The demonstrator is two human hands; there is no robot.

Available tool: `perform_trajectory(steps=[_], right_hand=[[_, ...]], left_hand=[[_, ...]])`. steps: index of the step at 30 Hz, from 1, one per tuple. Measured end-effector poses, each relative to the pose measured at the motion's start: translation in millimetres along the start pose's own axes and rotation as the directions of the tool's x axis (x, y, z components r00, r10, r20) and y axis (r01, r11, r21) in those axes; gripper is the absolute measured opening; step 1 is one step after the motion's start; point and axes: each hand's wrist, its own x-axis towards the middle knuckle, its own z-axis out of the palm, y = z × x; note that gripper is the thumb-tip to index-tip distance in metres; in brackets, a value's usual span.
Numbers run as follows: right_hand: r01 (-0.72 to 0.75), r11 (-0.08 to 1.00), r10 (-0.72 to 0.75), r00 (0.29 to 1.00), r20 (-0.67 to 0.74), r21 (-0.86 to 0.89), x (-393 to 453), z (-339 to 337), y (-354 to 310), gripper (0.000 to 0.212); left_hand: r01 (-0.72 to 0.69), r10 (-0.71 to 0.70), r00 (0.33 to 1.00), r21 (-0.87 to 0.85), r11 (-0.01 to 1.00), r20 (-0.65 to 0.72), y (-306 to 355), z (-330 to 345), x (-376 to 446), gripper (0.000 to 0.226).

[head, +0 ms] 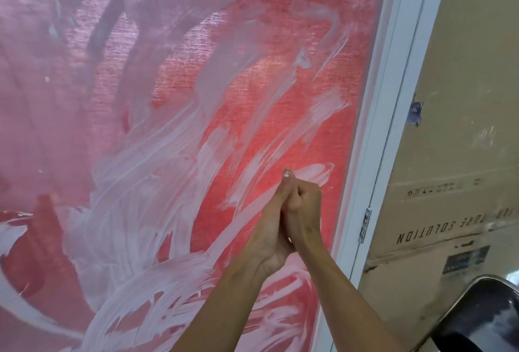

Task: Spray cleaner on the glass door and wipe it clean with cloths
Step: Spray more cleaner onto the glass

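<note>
The glass door (174, 126) fills most of the head view, smeared with white streaks of cleaner over a red fabric backing. Both my hands meet in front of its lower right part. My left hand (271, 228) points up with straight fingers, and white residue sits on a fingertip. My right hand (306, 208) presses against it with its fingers curled. No cloth or spray bottle shows in either hand or elsewhere in view.
A white door frame (393, 98) runs down the right of the glass, with a metal hinge (366, 225) on it. Beyond it stands printed brown cardboard (463, 98). A dark glossy rounded object (483, 320) sits at the bottom right corner.
</note>
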Motion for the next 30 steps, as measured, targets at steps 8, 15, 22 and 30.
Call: perform_trajectory(steps=[8, 15, 22, 30], right_hand=[[0.006, 0.998, -0.007, 1.0, 0.029, 0.063, -26.5, 45.9, -16.2, 0.064], [-0.03, 0.964, 0.033, 0.999, -0.007, 0.266, -37.0, 82.7, -35.5, 0.064], [-0.067, 0.931, 0.063, 0.998, 0.023, 0.358, -46.9, 102.8, -47.4, 0.059], [-0.072, 0.922, 0.06, 0.997, 0.044, 0.38, -60.0, 117.7, -52.6, 0.058]], left_hand=[[0.002, -0.002, 0.998, 0.003, 1.0, -0.057, 24.0, -41.1, -24.0, 0.054], [-0.014, 0.026, 0.994, 0.115, 0.993, -0.105, 42.4, -96.6, -43.3, 0.054], [-0.283, 0.445, 0.887, 0.615, 0.736, -0.125, 69.1, -164.4, -70.2, 0.018], [-0.474, 0.827, 0.561, 0.836, 0.276, 0.045, 131.6, -220.2, -100.5, 0.027]])
